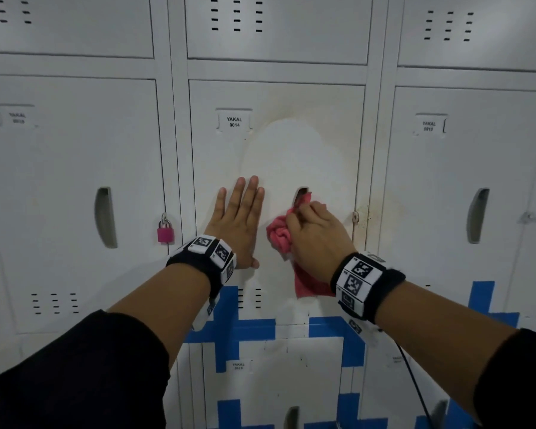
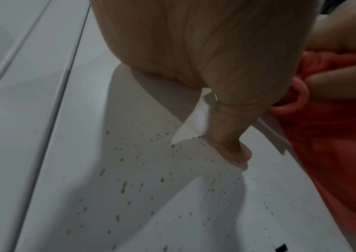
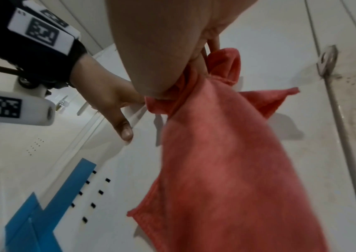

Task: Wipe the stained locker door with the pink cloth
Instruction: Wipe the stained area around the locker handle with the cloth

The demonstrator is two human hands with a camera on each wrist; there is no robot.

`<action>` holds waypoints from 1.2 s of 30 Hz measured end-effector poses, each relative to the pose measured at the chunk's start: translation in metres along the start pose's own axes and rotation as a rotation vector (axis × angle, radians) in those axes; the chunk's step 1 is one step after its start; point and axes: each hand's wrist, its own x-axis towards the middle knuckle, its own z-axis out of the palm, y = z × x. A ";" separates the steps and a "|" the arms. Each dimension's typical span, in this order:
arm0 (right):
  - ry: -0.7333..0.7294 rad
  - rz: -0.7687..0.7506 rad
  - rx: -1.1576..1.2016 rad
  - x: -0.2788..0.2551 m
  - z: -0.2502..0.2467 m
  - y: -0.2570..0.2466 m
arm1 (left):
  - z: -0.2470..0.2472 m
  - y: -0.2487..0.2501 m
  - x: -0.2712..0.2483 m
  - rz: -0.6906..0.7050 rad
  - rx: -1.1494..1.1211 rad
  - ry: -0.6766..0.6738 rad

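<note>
The stained locker door [image 1: 291, 156], labelled YAKAL 0014, stands straight ahead, with a pale oval patch ringed by a yellowish film and brown specks [image 2: 123, 185] near its lower left. My left hand [image 1: 240, 218] lies flat on the door with straight fingers, left of the handle slot [image 1: 302, 193]. My right hand [image 1: 314, 233] grips the bunched pink cloth [image 1: 280, 235] against the door, just below that slot. A loose tail of the pink cloth [image 3: 226, 170] hangs down under the wrist. In the left wrist view the left thumb [image 2: 230, 145] presses the door beside the pink cloth [image 2: 334, 145].
Grey lockers flank the door on both sides. A pink padlock [image 1: 165, 232] hangs on the left neighbour's hasp. The door's own hasp [image 1: 356, 216] is bare, with dark specks on the frame beside it. Blue tape [image 1: 254, 328] marks the lockers below.
</note>
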 end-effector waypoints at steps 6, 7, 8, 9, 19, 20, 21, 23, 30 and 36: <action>-0.171 0.008 0.041 -0.005 0.001 -0.015 | 0.001 -0.001 0.000 0.013 -0.021 0.020; -0.183 0.018 0.060 -0.005 -0.001 -0.016 | 0.001 -0.001 0.000 0.013 -0.023 0.020; -0.183 0.027 0.087 -0.004 -0.005 -0.017 | 0.001 -0.001 0.000 0.012 -0.025 0.018; -0.170 0.036 0.121 -0.003 -0.009 -0.016 | 0.001 -0.001 0.000 0.012 -0.027 0.016; -0.241 0.099 0.396 0.000 -0.022 0.007 | 0.000 0.001 -0.001 0.003 -0.014 0.003; -0.228 0.112 0.428 -0.004 -0.021 0.012 | 0.001 0.000 0.000 0.005 -0.014 0.000; -0.203 0.127 0.451 -0.009 -0.019 0.017 | 0.001 0.000 0.000 0.006 -0.012 -0.001; -0.096 0.195 0.485 -0.020 -0.015 0.026 | 0.002 0.000 0.000 0.009 -0.008 0.000; 0.328 0.439 0.550 -0.009 -0.010 0.012 | 0.003 -0.001 0.001 0.013 0.003 0.010; 0.168 0.481 0.527 0.003 0.010 -0.020 | 0.005 0.000 0.002 -0.003 0.025 0.034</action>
